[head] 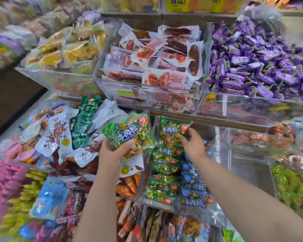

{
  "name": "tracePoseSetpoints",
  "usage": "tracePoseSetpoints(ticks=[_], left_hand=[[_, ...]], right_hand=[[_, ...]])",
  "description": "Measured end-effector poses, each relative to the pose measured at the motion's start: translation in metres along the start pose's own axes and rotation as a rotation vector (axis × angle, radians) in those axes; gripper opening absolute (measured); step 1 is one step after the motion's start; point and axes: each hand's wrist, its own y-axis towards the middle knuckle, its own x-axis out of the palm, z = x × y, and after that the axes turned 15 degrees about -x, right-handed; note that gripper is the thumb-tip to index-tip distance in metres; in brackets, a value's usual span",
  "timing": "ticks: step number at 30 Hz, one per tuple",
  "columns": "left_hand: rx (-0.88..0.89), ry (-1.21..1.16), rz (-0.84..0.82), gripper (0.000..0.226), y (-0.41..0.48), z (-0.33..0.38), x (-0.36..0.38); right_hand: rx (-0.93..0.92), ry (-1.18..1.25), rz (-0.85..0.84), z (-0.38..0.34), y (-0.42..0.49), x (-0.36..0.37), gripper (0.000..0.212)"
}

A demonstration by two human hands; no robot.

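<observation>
Fingers of left grip behind green bag

The green bag held by the left hand reads 牛肉粒 in white, with "beef cubes" beneath. The second green bag, gripped by the right hand, seems to bear the same. The blue bags below also show 牛肉粒.

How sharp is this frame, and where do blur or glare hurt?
Head view: centre sharp, print on the held bag and the upright bag legible; edges smeared, worst at the pink sweets; glare on the clear bin wall.
</observation>
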Motion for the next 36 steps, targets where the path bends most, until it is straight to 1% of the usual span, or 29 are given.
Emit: tracePoseSetpoints(ticks=[4,6,7,8,11,12,13,14,15,16,17,18,19,20,21,22,23,24,25,26,28,30,32,34,36], left_hand=[[0.023,-0.003,0.004,0.061,0.001,0.001,0.001],[0.021,0.02,0.023,0.059,0.002,0.001,0.004],[0.013,0.03,0.025,0.063,0.002,0.002,0.005],[0.003,0.041,0.027,0.072,0.0,0.003,0.006],[-0.02,0.042,0.013,0.121,-0.003,0.005,0.01],[-0.032,0.043,-0.004,0.131,-0.005,0.006,0.011],[-0.035,0.058,-0.018,0.13,-0.006,0.006,0.012],[-0.028,0.077,-0.03,0.121,-0.007,0.006,0.014],[-0.019,0.098,-0.042,0.105,-0.008,0.006,0.016],[-0.02,0.123,-0.053,0.094,-0.011,0.008,0.019],[-0.021,0.143,-0.057,0.09,-0.014,0.009,0.022],[-0.024,0.157,-0.048,0.09,-0.016,0.009,0.024],[-0.025,0.171,-0.041,0.094,-0.017,0.008,0.026],[-0.031,0.191,-0.046,0.1,-0.018,0.007,0.028],[-0.039,0.218,-0.047,0.105,-0.021,0.006,0.03],[-0.042,0.24,-0.058,0.102,-0.022,0.005,0.033],[-0.036,0.252,-0.09,0.089,-0.024,0.004,0.035],[-0.031,0.262,-0.134,0.079,-0.026,0.004,0.038],[-0.031,0.272,-0.153,0.078,-0.028,0.002,0.04],[-0.041,0.269,-0.144,0.085,-0.029,0.001,0.042],[-0.067,0.235,-0.038,0.105,-0.029,0.0,0.044],[-0.048,0.161,0.087,0.098,-0.027,0.0,0.037],[-0.014,0.097,0.147,0.09,-0.025,0.001,0.027],[-0.01,0.04,0.178,0.085,-0.023,0.003,0.02],[-0.013,-0.004,0.197,0.08,-0.023,0.006,0.016]], right_hand=[[-0.064,-0.069,0.095,-0.007,0.004,0.011,0.032],[-0.038,-0.071,0.101,-0.005,0.006,0.015,0.035],[-0.016,-0.063,0.1,-0.004,0.006,0.017,0.04],[0.015,-0.043,0.099,-0.002,0.006,0.018,0.046],[0.093,0.063,0.132,-0.004,0.001,0.019,0.06],[0.107,0.071,0.149,-0.005,0.0,0.018,0.064],[0.115,0.052,0.169,-0.007,0.002,0.017,0.068],[0.118,0.014,0.196,-0.009,0.003,0.015,0.071],[0.115,-0.03,0.229,-0.012,0.001,0.013,0.075],[0.113,-0.065,0.272,-0.017,-0.002,0.01,0.077],[0.104,-0.075,0.325,-0.023,-0.009,0.007,0.075],[0.087,-0.036,0.36,-0.029,-0.018,0.003,0.067],[0.051,0.084,0.354,-0.035,-0.027,-0.003,0.054],[0.032,0.272,0.29,-0.043,-0.037,-0.008,0.043],[0.031,0.478,0.169,-0.052,-0.045,-0.013,0.041],[0.022,0.597,0.008,-0.058,-0.052,-0.019,0.05],[0.008,0.608,-0.156,-0.06,-0.056,-0.022,0.068],[-0.001,0.561,-0.277,-0.062,-0.059,-0.023,0.083],[0.008,0.505,-0.333,-0.061,-0.062,-0.024,0.091],[0.026,0.489,-0.342,-0.057,-0.062,-0.026,0.086],[0.055,0.568,-0.276,-0.047,-0.063,-0.033,0.065],[0.066,0.587,-0.106,-0.035,-0.061,-0.04,0.053],[0.091,0.487,0.079,-0.025,-0.054,-0.043,0.048],[0.085,0.325,0.14,-0.019,-0.046,-0.038,0.051],[0.054,0.213,0.115,-0.019,-0.038,-0.026,0.048]])
